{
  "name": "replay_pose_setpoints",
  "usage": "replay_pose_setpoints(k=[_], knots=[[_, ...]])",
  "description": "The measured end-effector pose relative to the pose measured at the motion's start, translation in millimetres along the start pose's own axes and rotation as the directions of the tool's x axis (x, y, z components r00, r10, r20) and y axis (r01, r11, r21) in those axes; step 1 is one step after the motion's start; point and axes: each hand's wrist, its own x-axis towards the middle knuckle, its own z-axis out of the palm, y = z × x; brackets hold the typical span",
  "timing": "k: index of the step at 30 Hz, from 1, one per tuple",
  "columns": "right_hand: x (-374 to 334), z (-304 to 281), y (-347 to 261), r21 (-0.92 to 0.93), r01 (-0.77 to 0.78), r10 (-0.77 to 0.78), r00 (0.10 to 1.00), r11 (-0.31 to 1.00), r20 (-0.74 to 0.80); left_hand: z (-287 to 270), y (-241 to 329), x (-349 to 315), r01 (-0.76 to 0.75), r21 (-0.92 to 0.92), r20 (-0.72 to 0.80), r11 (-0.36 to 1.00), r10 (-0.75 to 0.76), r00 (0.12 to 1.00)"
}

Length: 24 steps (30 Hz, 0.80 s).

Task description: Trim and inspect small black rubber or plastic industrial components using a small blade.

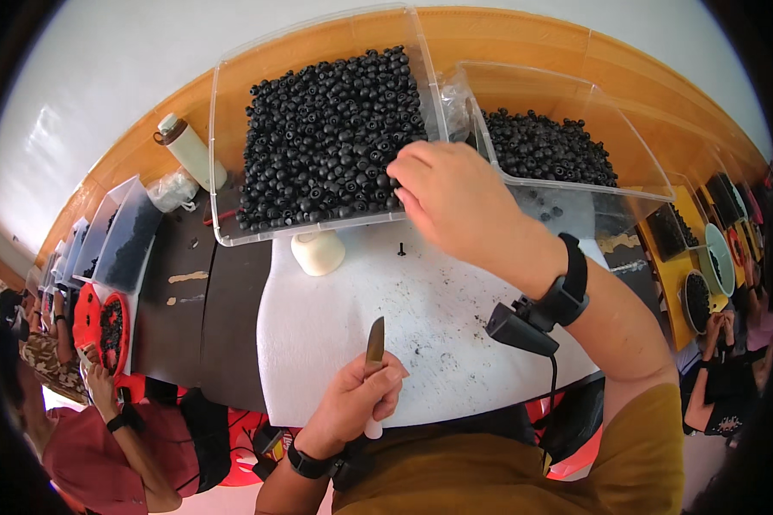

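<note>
My left hand (pixel 361 396) is closed round the white handle of a small knife (pixel 375 343), its blade pointing up and away from me. My right hand (pixel 451 193) reaches over the near right corner of a big clear plastic bin (pixel 318 230). Its fingers are bent together; what they hold, if anything, is hidden. Small round black pieces (pixel 326 129), some with a hole in them, fill the bin. On the white foam sheet (pixel 318 343) between my hands lies a small black T-shaped piece (pixel 401 249) among dark crumbs.
A white rounded object (pixel 318 253) stands against the bin. To the right, a second clear bin (pixel 575 184) holds more black pieces (pixel 541 146). A bottle (pixel 189 150) stands at the left. A camera-like black device (pixel 524 326) hangs from my right wrist. Other people work at both sides.
</note>
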Motion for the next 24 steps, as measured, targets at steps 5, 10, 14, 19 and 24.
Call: replay_pose_setpoints(k=[5,10,14,19,24], knots=[[12.6,16.3,18.6,-0.210,-0.024,0.055,0.988,0.977,0.144,-3.9,7.0,7.9,0.069,0.011,0.078,0.998,-0.069,0.995],[15.1,12.5,18.0,-0.214,-0.016,0.056,0.981,0.977,0.184,-2.9,14.4,1.8,0.094,0.004,0.072,0.996,-0.094,0.993],[10.3,12.8,21.3,-0.134,-0.023,0.028,0.999,0.991,0.040,1.3,39.4,-8.9,0.141,0.079,0.037,0.987,-0.144,0.989],[-2.8,-17.2,-15.1,0.379,-0.314,0.272,0.949,0.871,0.160,-0.1,62.9,-21.3,-0.022,0.046,-0.079,0.999,0.025,0.997],[-51.9,-25.7,-62.2,0.876,-0.468,0.410,0.780,-0.118,0.473,-2.8,54.6,-12.4,-0.176,0.379,-0.077,0.909,0.220,0.972]])
